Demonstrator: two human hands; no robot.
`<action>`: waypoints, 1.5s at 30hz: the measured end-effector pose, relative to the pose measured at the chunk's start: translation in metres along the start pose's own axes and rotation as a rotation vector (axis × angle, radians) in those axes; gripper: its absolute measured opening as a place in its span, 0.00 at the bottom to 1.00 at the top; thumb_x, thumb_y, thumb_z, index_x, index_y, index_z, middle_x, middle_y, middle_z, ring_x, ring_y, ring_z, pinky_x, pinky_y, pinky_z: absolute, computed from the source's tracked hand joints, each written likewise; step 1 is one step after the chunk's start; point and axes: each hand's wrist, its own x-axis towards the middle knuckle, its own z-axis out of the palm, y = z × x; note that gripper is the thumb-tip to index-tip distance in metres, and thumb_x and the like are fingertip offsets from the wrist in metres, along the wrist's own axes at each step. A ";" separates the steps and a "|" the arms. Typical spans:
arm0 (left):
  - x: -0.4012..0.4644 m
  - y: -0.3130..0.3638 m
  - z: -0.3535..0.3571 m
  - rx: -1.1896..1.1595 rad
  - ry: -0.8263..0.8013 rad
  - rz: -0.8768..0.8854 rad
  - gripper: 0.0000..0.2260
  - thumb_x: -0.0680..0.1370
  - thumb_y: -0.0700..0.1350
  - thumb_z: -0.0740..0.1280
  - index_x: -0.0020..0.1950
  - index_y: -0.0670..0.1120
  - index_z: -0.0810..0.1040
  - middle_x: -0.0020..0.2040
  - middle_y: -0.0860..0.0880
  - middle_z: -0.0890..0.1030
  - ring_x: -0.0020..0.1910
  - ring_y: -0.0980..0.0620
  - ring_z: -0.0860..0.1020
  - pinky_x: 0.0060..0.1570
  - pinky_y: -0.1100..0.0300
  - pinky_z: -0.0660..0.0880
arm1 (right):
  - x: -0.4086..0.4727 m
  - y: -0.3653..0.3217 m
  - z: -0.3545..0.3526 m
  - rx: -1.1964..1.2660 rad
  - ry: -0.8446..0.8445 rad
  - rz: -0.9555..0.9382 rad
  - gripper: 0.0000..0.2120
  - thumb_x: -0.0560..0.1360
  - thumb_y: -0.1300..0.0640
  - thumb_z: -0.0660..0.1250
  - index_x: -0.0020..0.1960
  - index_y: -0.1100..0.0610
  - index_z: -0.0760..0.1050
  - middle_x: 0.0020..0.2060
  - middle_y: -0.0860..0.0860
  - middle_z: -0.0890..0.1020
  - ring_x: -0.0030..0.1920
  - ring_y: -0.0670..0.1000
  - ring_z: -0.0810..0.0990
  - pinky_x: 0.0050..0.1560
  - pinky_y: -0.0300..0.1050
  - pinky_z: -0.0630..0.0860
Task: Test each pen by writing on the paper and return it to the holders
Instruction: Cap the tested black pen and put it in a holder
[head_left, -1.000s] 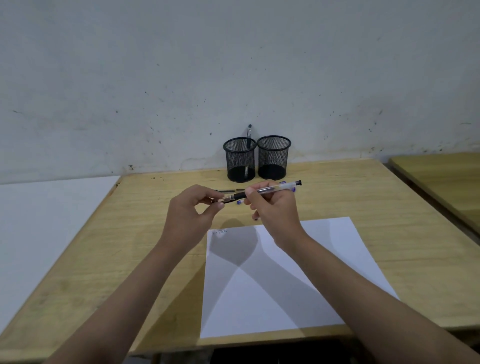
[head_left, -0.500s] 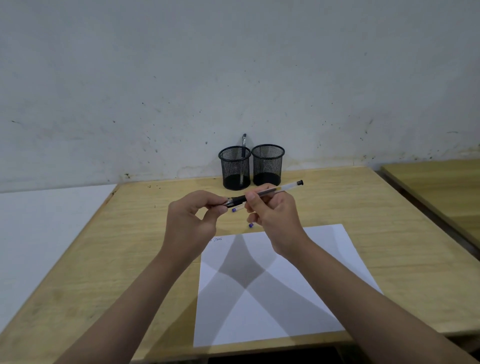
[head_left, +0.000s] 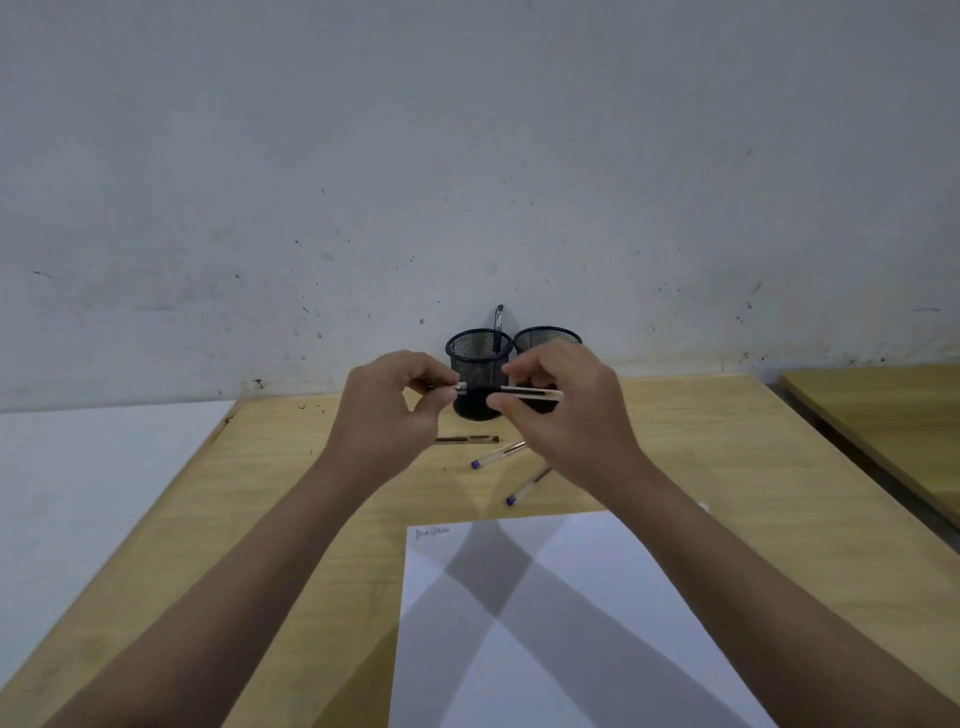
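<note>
I hold a clear pen (head_left: 524, 391) with a black grip level in front of the holders. My right hand (head_left: 566, 415) grips its barrel. My left hand (head_left: 387, 410) pinches a small piece, probably its cap, at the pen's left end. Two black mesh holders stand by the wall: the left holder (head_left: 478, 358) has one pen (head_left: 497, 325) standing in it, the right holder (head_left: 545, 338) is partly hidden by my right hand. The white paper (head_left: 561, 623) lies near me with a small scribble (head_left: 432, 532) at its top left corner.
Three pens lie loose on the wooden desk (head_left: 270, 519) between holders and paper: a dark one (head_left: 467, 439) and two clear ones with blue caps (head_left: 496, 455), (head_left: 527, 486). A white surface (head_left: 78, 483) adjoins on the left, another wooden desk (head_left: 893, 421) on the right.
Both hands have risen and moved away from me toward the holders. The pen went from tilted to level, and the loose pens on the desk are now uncovered.
</note>
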 end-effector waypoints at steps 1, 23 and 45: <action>0.005 0.000 0.001 0.007 -0.024 0.007 0.05 0.70 0.35 0.72 0.42 0.45 0.82 0.37 0.53 0.82 0.39 0.60 0.78 0.42 0.76 0.70 | 0.008 0.007 0.000 -0.092 -0.024 -0.108 0.10 0.64 0.57 0.76 0.45 0.57 0.80 0.39 0.50 0.83 0.42 0.51 0.78 0.44 0.46 0.76; 0.080 -0.096 0.091 0.224 -0.043 -0.202 0.25 0.75 0.55 0.66 0.63 0.38 0.74 0.62 0.41 0.78 0.63 0.46 0.74 0.60 0.59 0.68 | 0.122 0.116 0.061 -0.098 -0.128 0.011 0.10 0.71 0.63 0.70 0.52 0.59 0.78 0.36 0.53 0.82 0.37 0.52 0.81 0.44 0.52 0.80; 0.006 -0.094 0.026 0.366 -0.282 -0.231 0.25 0.76 0.51 0.65 0.70 0.42 0.66 0.70 0.44 0.69 0.70 0.48 0.65 0.67 0.56 0.61 | 0.028 0.077 0.079 -0.409 -0.490 -0.134 0.09 0.74 0.60 0.64 0.50 0.59 0.80 0.44 0.54 0.82 0.48 0.55 0.76 0.46 0.55 0.76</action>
